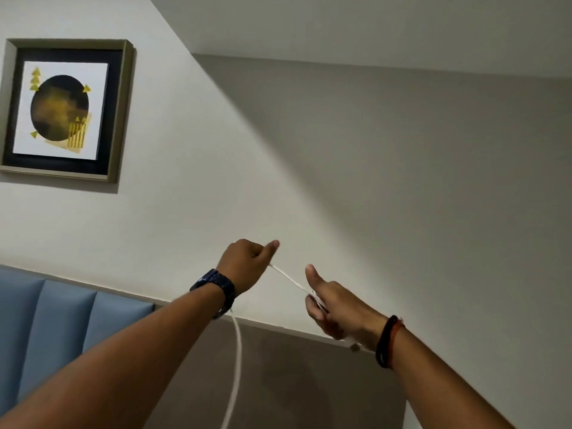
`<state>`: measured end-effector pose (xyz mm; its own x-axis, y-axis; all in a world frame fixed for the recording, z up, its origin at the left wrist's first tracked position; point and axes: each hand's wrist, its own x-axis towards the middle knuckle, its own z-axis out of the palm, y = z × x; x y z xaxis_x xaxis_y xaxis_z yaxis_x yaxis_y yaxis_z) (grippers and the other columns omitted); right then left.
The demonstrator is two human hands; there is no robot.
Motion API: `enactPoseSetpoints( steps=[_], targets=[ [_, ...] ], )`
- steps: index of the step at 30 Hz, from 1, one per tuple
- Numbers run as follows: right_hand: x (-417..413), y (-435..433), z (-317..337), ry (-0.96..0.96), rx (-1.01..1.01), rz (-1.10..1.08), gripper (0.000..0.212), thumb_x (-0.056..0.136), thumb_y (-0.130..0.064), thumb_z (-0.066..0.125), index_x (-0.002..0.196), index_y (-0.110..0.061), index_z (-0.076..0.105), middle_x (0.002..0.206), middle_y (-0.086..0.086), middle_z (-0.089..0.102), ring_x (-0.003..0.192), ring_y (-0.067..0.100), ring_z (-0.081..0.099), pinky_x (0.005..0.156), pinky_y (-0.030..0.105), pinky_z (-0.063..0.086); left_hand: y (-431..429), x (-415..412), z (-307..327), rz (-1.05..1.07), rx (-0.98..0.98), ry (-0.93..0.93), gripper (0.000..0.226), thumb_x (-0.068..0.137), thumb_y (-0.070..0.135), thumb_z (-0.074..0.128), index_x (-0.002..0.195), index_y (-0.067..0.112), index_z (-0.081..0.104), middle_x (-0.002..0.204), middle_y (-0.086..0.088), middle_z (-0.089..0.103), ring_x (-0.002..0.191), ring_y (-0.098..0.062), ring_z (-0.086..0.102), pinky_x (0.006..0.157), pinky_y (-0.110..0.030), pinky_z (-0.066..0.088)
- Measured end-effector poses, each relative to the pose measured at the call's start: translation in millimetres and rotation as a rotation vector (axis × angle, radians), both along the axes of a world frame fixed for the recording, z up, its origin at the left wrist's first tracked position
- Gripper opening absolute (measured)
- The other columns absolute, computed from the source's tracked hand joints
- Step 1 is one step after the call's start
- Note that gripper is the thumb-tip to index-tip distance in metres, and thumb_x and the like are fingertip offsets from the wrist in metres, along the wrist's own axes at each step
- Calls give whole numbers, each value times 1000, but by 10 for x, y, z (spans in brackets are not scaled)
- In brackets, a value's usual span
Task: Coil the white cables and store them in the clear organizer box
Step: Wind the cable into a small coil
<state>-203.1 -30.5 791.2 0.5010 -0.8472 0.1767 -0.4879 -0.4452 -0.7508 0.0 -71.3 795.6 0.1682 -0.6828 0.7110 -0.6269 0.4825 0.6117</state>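
Head view: both hands up against the wall, white cable (288, 278) stretched between them.
Left hand (244, 263) pinches the cable shut in its fingers, right hand (332, 308) curls closed around the other stretch, thumb up; a loop hangs below the left wrist. Framed picture (66, 109) high left, blue padded panel (58, 329) low left, grey panel beneath. No readable writing anywhere.

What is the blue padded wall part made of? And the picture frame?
Blue padded wall panel: probably smooth faux leather or vinyl, judging by its soft sheen and stitched-looking vertical seams. Square picture frame: matte greenish-gold finish, wood or plastic; cannot tell which.
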Motion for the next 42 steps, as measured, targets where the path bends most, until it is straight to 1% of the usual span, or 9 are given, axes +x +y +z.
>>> enactPoseSetpoints(
  steps=[7,14,20,23,25,31,35,38,42],
  targets=[
    [307,532,378,-673,312,728,44,90,-38,42,52,-15,42,43,-4,19,39,12,16,40,25,11,47,-307,-43,-235,-1,299,47,89,40,43,47,19,48,50,0,51,55,-23,50,59,-39,44],
    [177,387,807,-1318,-399,-145,24,99,-20,35,86,-15,56,54,-6,48,42,8,39,40,22,32,148,-524,-171,-298,129,61,68,88,61,39,33,22,35,35,10,26,35,-8,18,39,-16,23],
    [-265,-97,496,-314,-1072,-849,13,88,-7,46,79,-14,54,72,4,59,69,26,58,62,22,33,230,-331,-146,-218,104,8,67,85,57,49,33,18,34,32,9,22,33,-8,17,46,-21,29],
    [-252,-176,126,378,-924,-788,48,95,-46,32,71,-11,54,72,9,65,72,30,63,61,28,36,230,-238,-79,-170,29,-37,65,85,56,52,40,17,25,36,8,18,36,-11,15,46,-23,27],
    [-205,-135,-7,468,-685,-626,72,87,-68,14,60,-13,50,62,3,60,62,24,58,60,31,38,210,-170,-47,-119,-2,-72,64,85,55,52,42,17,23,38,7,18,38,-13,15,48,-25,23],
    [-1,214,8,-155,181,235,68,81,-76,29,49,-17,34,39,-7,28,38,12,19,43,24,18,122,-6,-30,4,-34,29,67,88,52,49,36,17,27,40,-2,33,39,-16,26,50,-27,24],
    [266,460,216,-616,350,627,51,91,-49,41,50,-18,35,37,-8,27,36,13,13,39,26,9,140,-316,-59,-174,-17,210,55,94,38,45,42,20,43,44,7,46,51,-16,45,59,-29,36],
    [407,533,424,-1005,165,576,46,95,-40,40,56,-17,47,39,-8,29,34,9,22,39,24,14,175,-575,-65,-298,-8,196,42,94,18,46,53,28,44,56,-1,46,62,-17,44,63,-32,37],
    [258,394,808,-1422,-264,-20,37,100,-35,36,74,-16,54,44,-8,39,37,9,34,42,22,27,186,-611,-84,-288,108,140,66,89,55,44,32,22,37,35,10,27,35,-8,20,39,-18,21]
  ],
)
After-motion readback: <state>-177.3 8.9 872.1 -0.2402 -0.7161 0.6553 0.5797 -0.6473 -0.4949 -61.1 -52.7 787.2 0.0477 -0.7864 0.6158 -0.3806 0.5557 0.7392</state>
